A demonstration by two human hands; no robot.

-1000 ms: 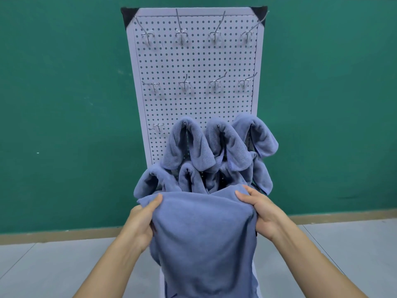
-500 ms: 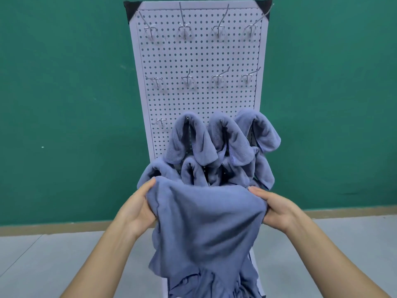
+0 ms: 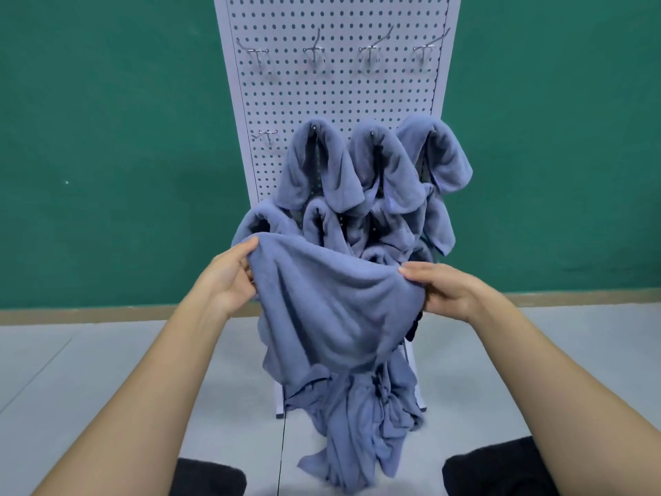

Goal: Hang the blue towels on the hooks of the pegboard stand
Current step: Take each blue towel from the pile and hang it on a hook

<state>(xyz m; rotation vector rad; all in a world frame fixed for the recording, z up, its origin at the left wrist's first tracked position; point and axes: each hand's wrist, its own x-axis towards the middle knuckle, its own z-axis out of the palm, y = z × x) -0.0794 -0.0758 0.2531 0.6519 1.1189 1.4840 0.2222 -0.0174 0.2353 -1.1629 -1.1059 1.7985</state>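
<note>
Blue towel [image 3: 332, 302] hangs stretched between both hands, left hand [image 3: 229, 281] and right hand [image 3: 447, 291] each pinching an upper corner.

Bare room: green wall [image 3: 107, 137], grey floor [image 3: 89, 388]

No readable text, labels, brands or numbers. Nothing legible on pegboard stand [image 3: 332, 94], blue towels [image 3: 314, 166] hung on it, blue towel [image 3: 332, 298] in front of it, green wall [image 3: 107, 137] behind it.
</note>
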